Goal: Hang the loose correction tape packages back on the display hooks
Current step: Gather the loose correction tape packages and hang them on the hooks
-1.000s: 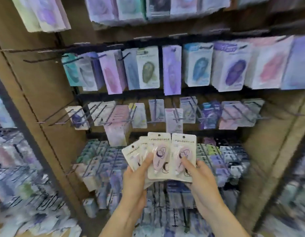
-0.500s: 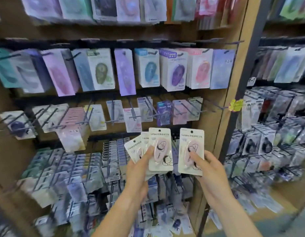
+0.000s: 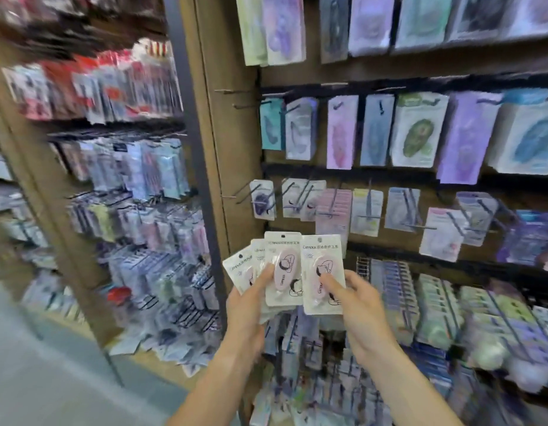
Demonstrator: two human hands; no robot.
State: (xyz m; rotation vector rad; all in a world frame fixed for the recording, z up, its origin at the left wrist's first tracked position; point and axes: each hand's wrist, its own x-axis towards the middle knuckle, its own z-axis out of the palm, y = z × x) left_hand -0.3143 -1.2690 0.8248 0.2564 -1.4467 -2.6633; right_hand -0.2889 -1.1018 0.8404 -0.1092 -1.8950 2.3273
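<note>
left hand (image 3: 246,305) grips a fanned stack of correction tape packages (image 3: 268,269), thumb on the front one | right hand (image 3: 355,299) pinches a single package (image 3: 323,273) just right of the fan, edges overlapping | both held near, below the display hooks (image 3: 300,195) | shelves blurred

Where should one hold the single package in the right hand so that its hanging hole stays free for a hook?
Probably low on the card. The right hand already pinches the single package from the lower right, thumb on the front. The hole at its top edge stays uncovered, and the card stands upright, so the top can meet a hook.
</note>
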